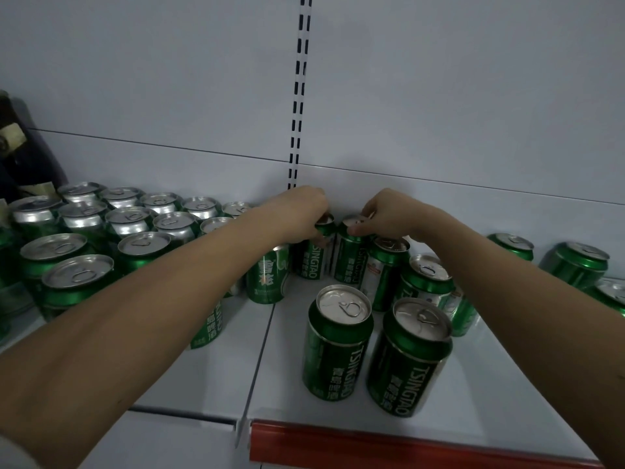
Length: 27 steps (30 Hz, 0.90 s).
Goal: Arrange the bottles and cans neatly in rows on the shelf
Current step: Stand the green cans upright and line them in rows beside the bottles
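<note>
the left hand (301,211) covered most of the top of the can (313,255) it gripped at the back wall, and its fingertips were out of sight behind that can. the right hand (382,213) hid part of the lid of the neighbouring can (348,258). the left forearm (162,299) crossed over several cans in the left group (101,231), leaving only a strip of one label (209,324) below it. the right forearm (527,292) covered parts of the cans behind it. a can at the right edge (614,296) was cut off by the frame. dark objects at the far left (20,154) were too dim and cropped to identify. the red strip (406,448) ran out of the bottom edge.
</note>
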Motion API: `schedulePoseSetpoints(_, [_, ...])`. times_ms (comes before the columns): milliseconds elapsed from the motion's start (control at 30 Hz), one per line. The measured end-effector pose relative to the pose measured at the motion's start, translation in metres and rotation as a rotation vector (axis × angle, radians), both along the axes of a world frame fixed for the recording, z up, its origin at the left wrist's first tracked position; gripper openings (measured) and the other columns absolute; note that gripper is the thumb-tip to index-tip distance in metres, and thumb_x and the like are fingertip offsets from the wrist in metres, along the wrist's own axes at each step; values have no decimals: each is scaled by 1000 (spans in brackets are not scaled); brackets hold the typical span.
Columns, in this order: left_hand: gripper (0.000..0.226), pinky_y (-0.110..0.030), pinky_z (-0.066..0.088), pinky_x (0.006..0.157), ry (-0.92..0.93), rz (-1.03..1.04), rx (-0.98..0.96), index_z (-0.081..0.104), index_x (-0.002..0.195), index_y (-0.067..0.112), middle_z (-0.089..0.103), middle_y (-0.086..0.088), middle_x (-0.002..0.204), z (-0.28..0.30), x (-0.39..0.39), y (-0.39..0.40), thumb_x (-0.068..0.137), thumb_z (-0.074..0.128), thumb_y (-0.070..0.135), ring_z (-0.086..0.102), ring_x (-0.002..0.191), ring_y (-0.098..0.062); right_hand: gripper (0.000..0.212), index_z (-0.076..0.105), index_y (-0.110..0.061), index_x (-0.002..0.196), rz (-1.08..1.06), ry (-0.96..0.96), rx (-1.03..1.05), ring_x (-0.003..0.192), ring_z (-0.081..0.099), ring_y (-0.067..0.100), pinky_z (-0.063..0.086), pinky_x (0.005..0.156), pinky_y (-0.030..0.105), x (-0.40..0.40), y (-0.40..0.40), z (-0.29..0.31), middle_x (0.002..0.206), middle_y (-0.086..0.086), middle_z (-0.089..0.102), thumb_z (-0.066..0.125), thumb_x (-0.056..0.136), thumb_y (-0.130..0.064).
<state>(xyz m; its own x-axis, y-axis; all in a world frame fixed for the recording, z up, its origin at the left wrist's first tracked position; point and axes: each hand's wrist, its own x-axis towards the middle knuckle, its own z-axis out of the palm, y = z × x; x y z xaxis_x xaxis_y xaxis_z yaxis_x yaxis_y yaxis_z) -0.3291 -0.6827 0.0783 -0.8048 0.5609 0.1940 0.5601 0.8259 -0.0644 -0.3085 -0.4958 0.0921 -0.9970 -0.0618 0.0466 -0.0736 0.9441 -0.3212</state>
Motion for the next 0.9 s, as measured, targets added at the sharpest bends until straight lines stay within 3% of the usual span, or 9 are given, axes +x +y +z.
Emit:
schedulePoseSetpoints(67, [56,-31,39,73,9,4,9,63,123,8,49,-3,101,-2,-1,0,82,77,43,50,93,-21,55,70,11,98,1,26,-54,76,60,28,40,66,31,-2,0,-3,96,28,70,80,81,-41])
schedulePoseSetpoints(167, [56,-33,41,76,18,15,22,61,123,7,50,-4,104,-6,0,-1,82,77,43,53,99,-24,48,65,6,71,3,25,-56,64,51,25,37,60,30,-1,-1,-2,65,14,56,81,81,-38])
schedulePoseSetpoints(267, [55,-34,44,80,5,18,43,60,124,9,49,-3,105,-4,5,-4,83,75,44,53,104,-25,51,44,-11,58,4,28,-32,56,43,21,29,51,30,6,-4,2,57,2,43,78,84,-39])
schedulePoseSetpoints(333, [59,-37,46,89,-26,6,101,58,132,12,53,-6,117,-1,10,-6,86,72,45,51,113,-25,51,42,-13,63,0,91,-15,65,48,24,29,51,31,11,-3,6,62,3,47,74,85,-47])
schedulePoseSetpoints(433, [54,-35,42,101,-39,-41,296,53,140,15,54,-6,129,7,26,-7,94,63,41,49,121,-22,53,63,0,73,16,132,2,75,67,33,47,61,34,23,3,18,75,16,69,69,88,-51])
schedulePoseSetpoints(533, [36,-31,49,95,-155,-86,469,64,128,16,64,2,113,10,43,-4,95,64,33,60,105,-15,55,70,2,100,26,-50,64,89,72,31,59,78,40,39,11,28,93,16,74,68,88,-52])
schedulePoseSetpoints(633, [37,-27,49,89,-293,-117,475,63,129,20,66,3,116,5,55,4,94,66,32,60,102,-11,47,71,-5,106,51,-150,141,93,70,26,58,84,39,48,14,26,100,11,73,74,85,-47])
schedulePoseSetpoints(767, [57,-15,47,79,-438,-174,504,52,140,16,63,-1,125,-9,65,21,89,73,32,57,103,-9,47,74,5,96,36,-57,111,73,66,26,52,66,33,48,13,21,87,19,73,78,81,-39])
schedulePoseSetpoints(900, [67,-32,50,97,-482,-155,630,49,142,18,61,0,132,-9,64,25,84,78,33,58,115,-13,51,73,6,76,-2,32,-12,61,70,26,56,59,33,49,16,23,66,13,70,79,78,-45])
